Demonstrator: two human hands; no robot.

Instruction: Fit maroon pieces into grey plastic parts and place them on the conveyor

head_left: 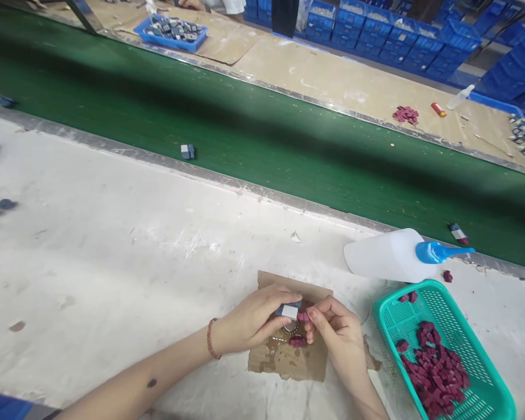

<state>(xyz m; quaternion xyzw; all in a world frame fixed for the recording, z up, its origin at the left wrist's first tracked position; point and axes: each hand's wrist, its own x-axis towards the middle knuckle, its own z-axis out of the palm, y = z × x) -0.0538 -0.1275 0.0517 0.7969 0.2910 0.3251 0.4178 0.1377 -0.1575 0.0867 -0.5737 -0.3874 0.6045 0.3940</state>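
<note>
Above a stained cardboard piece (291,283), my left hand (254,318) is closed on a small dark blue-grey block with a white face (290,312), held between thumb and fingers. A small maroon piece (303,316) is pinched between the thumb and fingers of my right hand (340,332), against the block's right end. Another maroon piece (297,342) lies on the cardboard just below. Between them is a round, ridged-edged object (291,328), partly hidden by the block and my fingers.
A green basket (485,350) of maroon pieces stands at right. Behind it lies a white squeeze bottle (387,255) with a blue nozzle. A green conveyor (254,151) carries several small blocks (187,151). Across it are a blue tray (196,44) and a co-worker's hand (192,4).
</note>
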